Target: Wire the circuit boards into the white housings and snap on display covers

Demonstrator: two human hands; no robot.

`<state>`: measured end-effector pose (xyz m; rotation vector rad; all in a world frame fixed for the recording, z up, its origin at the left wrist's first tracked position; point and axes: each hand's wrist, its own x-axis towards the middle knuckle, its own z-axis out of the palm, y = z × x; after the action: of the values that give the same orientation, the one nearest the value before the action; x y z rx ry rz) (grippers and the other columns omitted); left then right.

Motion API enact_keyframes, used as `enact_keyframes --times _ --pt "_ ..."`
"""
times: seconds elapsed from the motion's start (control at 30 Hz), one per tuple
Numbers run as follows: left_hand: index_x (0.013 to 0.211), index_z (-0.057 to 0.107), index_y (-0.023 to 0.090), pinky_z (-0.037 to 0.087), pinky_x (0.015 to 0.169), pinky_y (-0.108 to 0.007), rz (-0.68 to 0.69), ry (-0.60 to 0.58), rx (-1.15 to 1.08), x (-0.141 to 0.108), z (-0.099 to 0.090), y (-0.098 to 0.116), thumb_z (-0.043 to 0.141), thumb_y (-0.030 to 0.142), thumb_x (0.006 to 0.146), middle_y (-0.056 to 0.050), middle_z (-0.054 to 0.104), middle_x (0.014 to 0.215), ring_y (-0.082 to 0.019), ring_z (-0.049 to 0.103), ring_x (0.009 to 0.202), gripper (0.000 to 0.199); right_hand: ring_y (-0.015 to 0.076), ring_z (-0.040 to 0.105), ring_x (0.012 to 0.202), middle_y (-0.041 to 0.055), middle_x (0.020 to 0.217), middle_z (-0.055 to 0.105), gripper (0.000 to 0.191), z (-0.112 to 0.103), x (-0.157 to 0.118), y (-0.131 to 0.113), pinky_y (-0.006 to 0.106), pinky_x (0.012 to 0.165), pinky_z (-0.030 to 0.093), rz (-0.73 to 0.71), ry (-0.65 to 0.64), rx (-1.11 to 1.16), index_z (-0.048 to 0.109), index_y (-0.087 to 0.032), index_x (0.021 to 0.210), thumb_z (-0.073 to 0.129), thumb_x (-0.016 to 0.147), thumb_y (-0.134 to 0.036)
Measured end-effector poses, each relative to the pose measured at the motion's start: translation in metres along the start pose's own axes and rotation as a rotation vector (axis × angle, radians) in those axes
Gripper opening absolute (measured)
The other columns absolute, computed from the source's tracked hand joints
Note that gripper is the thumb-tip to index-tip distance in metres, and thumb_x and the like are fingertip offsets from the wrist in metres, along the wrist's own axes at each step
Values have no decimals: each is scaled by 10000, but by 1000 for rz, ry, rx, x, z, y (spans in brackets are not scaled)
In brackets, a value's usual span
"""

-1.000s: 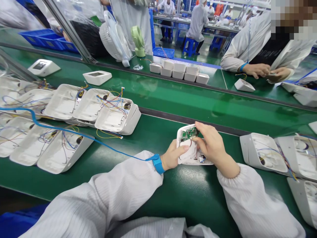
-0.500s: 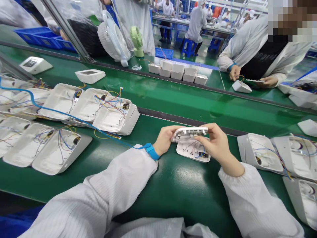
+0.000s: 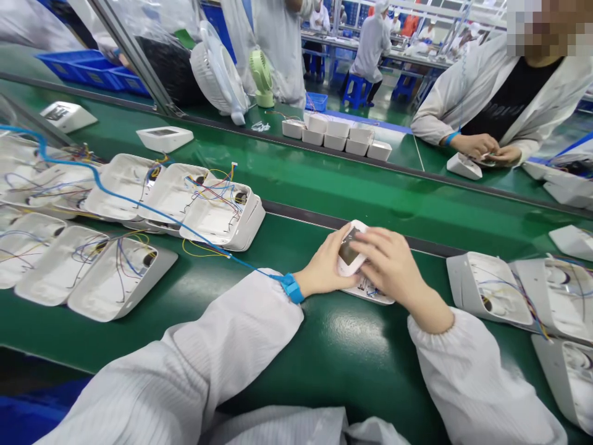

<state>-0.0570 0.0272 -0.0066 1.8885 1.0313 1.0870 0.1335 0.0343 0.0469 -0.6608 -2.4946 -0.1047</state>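
A white front cover with a grey display window (image 3: 348,248) is tilted up in my hands, its screen side facing me. My left hand (image 3: 324,264) is closed on the cover's left and lower edge, with the thumb along its front. The fingers of my right hand (image 3: 389,262) lie across the right part of the display, slightly blurred, and the hand grips the cover's right side. Below the cover, a white back housing with wires (image 3: 375,293) rests on the green bench, mostly hidden. A blue wrist strap (image 3: 291,288) with a cord is on my left wrist.
Open white housings with wires stand in rows at left (image 3: 222,213) and right (image 3: 493,287). A blue cord (image 3: 139,204) crosses the left rows. Beyond the belt (image 3: 324,182) are small white boxes (image 3: 333,141), a fan (image 3: 217,77) and a co-worker's hands (image 3: 491,148).
The cover has turned from edge-on, with its circuit side over the housing, to show its display. My right fingers have moved onto its front. The whole view has shifted slightly.
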Motion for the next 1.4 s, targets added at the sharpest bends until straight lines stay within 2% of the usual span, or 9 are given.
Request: enact_keyframes --times 0.1,0.23,0.33,0.43,0.57,0.67,0.87,1.1,1.4 --pt "1530 176 229 224 1179 -517 100 84 -88 -1 -1 -3 729 207 639 -153 289 1555 -344 302 1420 1049 284 553 1209 131 1312 594 422 0 -3 15 474 985 454 243 144 123 530 -223 1299 622 900 -325" --pt "1536 165 256 260 1162 -507 190 115 -248 -5 -1 -6 671 289 732 -129 242 1582 -350 324 1400 950 202 676 820 65 945 701 199 14 -8 22 357 752 540 571 25 344 589 -188 1080 571 927 -314" --pt "1533 206 268 346 1104 -501 185 94 -337 -7 2 -8 632 464 811 -134 295 1560 -344 412 1323 861 177 638 773 33 857 682 86 21 -7 14 310 714 501 498 -119 346 617 -187 897 586 916 -265" --pt "1523 247 281 403 1049 -486 170 80 -447 -7 7 -11 598 560 833 -135 374 1510 -318 482 1241 823 197 609 854 63 911 673 159 13 -1 3 311 745 461 372 -227 158 671 -182 859 553 943 -246" --pt "1517 253 294 435 1012 -474 168 41 -549 -6 10 -14 595 582 834 -134 447 1432 -283 536 1155 817 223 598 816 78 879 651 146 -3 6 -14 309 626 379 403 -538 -167 723 -202 899 579 914 -222" --pt "1516 246 291 440 1011 -488 167 36 -566 -7 11 -15 617 580 819 -141 456 1412 -287 545 1151 841 224 592 791 86 876 635 118 -4 10 -21 308 598 340 419 -633 -236 712 -188 931 612 869 -200" --pt "1511 244 226 432 1032 -513 160 50 -629 -9 12 -17 617 583 813 -177 432 1442 -335 531 1216 868 176 580 753 56 846 636 74 11 6 -13 277 626 351 499 -438 -113 641 -152 894 629 842 -204" --pt "1497 272 215 397 1075 -533 178 16 -632 -10 12 -19 637 562 807 -176 433 1445 -357 492 1276 854 145 597 713 23 836 659 155 23 -3 -7 257 644 387 553 -140 69 714 -202 892 605 929 -305" --pt "1498 277 235 414 1062 -508 168 19 -576 -8 11 -17 609 540 841 -158 462 1423 -327 523 1240 797 170 641 808 44 898 695 151 24 -5 -5 269 705 454 519 -120 112 745 -198 962 600 934 -229"
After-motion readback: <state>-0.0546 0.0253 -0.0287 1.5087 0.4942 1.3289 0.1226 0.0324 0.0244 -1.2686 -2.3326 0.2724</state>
